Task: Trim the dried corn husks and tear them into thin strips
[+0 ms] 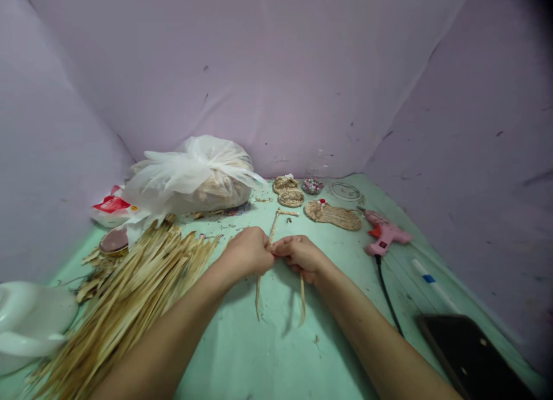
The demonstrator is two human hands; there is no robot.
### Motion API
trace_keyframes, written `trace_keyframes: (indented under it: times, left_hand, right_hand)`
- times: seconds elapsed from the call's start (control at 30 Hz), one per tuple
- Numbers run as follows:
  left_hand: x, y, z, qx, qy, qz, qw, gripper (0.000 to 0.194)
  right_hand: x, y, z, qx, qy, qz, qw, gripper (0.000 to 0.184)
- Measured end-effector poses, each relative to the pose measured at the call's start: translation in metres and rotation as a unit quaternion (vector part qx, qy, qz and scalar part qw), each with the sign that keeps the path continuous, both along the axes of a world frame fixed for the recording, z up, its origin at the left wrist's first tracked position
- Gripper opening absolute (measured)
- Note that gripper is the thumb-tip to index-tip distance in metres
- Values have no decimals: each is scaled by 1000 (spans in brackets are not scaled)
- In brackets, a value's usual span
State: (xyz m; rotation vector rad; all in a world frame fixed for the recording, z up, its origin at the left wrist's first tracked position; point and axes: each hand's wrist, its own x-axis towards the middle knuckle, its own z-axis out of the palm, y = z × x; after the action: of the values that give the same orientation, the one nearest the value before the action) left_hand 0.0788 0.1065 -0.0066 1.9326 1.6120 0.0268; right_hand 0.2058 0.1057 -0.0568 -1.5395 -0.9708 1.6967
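Both of my hands meet over the middle of the table, fingertips close together. My left hand [253,251] is closed on a thin braid [273,227] of pale dried fibre, which sticks up beyond the fingers and bends to the right at its far end. My right hand [300,255] pinches the same braid at its near end. Loose strips hang toward me, a short one below the left hand and another strip [302,302] below the right. The exact crossing of the strips is hidden by my fingers.
On the left lie a heap of dried fibre strips [142,267], a stuffed plastic bag [199,175] and a white container [32,319]. Woven sole shapes [332,214] and beads [313,185] sit at the back. To the right are a pink glue gun [384,231] and a dark phone [470,354].
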Motion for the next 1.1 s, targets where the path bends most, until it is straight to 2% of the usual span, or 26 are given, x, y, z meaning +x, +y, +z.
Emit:
trace_keyframes:
  times: [0.1, 0.2, 0.27, 0.43, 0.6, 0.73, 0.87, 1.0, 1.1]
  left_hand:
    - [11, -13, 2, 44, 24, 10, 999, 10]
    - [11, -17, 6, 43, 23, 2, 999, 7]
    - [5, -11, 8, 17, -18, 17, 1000, 4]
    - [-10, 12, 5, -82, -171, 148, 971, 10]
    - [-4, 16, -12, -231, -251, 121, 932, 12]
    - [-2, 17, -18, -246, -252, 123, 928, 14]
    - [-1, 18, -23, -211, -204, 137, 946, 16]
    - [3, 16, -27, -181, -172, 143, 958, 15]
    - [5, 13, -26, -155, -174, 151, 961, 18]
  right_hand:
    - [-2, -1, 1, -5, 9, -11, 1000, 10]
    - [-3, -2, 2, -6, 16, -5, 1000, 9]
    - [-2, -2, 4, -11, 18, 4, 1000, 7]
    - [2, -1, 9, -11, 23, 47, 999, 4]
    - [5, -1, 7, 23, -21, 82, 996, 6]
    - [6, 1, 3, 82, -101, 125, 984, 9]
    - [5, -1, 5, 164, -236, 158, 945, 7]
    - [1, -8, 15, 220, -385, 167, 880, 12]
    - [-5, -15, 26, 223, -475, 169, 834, 15]
